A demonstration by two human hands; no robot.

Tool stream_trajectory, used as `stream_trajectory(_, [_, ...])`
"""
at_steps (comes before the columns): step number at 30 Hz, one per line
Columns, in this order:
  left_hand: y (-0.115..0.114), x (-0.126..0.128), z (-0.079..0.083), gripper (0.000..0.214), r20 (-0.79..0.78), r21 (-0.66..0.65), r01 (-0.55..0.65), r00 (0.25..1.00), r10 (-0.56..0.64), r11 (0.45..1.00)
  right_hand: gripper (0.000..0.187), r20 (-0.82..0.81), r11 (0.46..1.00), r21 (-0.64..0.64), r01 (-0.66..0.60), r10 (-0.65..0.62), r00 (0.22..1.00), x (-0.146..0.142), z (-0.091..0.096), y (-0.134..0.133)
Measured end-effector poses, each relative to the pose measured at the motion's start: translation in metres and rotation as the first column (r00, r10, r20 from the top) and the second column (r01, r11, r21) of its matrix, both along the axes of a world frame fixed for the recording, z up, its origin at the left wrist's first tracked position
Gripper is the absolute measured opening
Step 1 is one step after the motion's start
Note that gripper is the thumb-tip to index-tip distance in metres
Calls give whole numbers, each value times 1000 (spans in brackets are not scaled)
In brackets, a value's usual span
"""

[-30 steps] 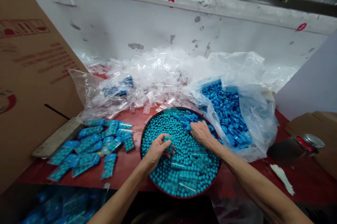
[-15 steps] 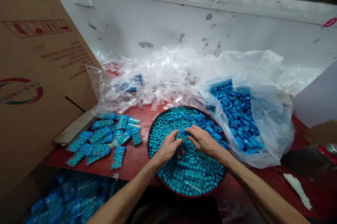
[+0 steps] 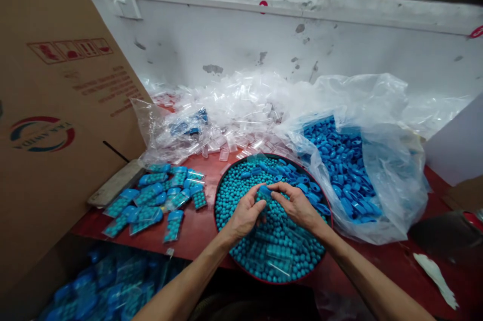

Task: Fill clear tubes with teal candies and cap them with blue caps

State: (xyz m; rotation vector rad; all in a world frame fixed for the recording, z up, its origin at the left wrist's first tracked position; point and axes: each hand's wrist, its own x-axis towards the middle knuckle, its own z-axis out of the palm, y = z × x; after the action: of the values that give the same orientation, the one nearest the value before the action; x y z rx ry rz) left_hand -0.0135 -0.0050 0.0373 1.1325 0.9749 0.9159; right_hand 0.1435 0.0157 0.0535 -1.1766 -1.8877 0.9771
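Observation:
Over a round tub [image 3: 216, 210] of turquoise balls [image 3: 234, 195], both hands meet at one small clear case with a blue cap [image 3: 264, 190]. My left hand [image 3: 244, 214] is closed around the case, its thumb in front and most of the case hidden by the fingers. With thumb and forefinger, my right hand [image 3: 296, 206] grips the blue cap at the top. Loose blue caps [image 3: 302, 180] lie on the balls at the tub's far right side. A clear empty-looking case [image 3: 279, 266] rests on the balls near the front rim.
Several capped, ball-filled cases [image 3: 173, 225] lie left on the red table [image 3: 196, 240], with more in a container [image 3: 101, 286] below. A plastic bag [image 3: 396, 190] of blue caps stands right. Clear cases [image 3: 249, 104] are heaped behind. A cardboard box [image 3: 75, 109] rises left.
The view has turned slightly left, so everything sits a little further right. Both hands stay together at the case, and the right fingers are now closer in on the blue cap.

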Motion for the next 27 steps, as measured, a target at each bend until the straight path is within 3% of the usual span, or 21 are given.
stream_trajectory(2, [-2,0,0,52,8,0,1,1000,-1,1000,21,17,1000,16,21,-22,1000,-1,-1,-4])
stream_trajectory(7, [-7,3,1,56,61,-25,-57,996,59,998,23,-47,995,-95,16,-21,999,-3,-2,-8])
stream_trajectory(12, [-8,3,8,48,49,3,-54,997,53,999,24,-43,1000,23,3,-2,999,-3,0,-11])
stream_trajectory(17, [-8,2,9,44,111,-53,-12,994,18,999,23,-179,979,-188,-80,46,983,1,-2,-8])
stream_trajectory(22, [-7,2,12,52,60,-6,62,996,-62,998,26,-282,967,-233,-106,37,959,4,-1,-8])
stream_trajectory(27, [-5,3,14,58,-2,-7,42,999,-42,999,25,-136,986,-163,-46,24,990,4,-1,-11])
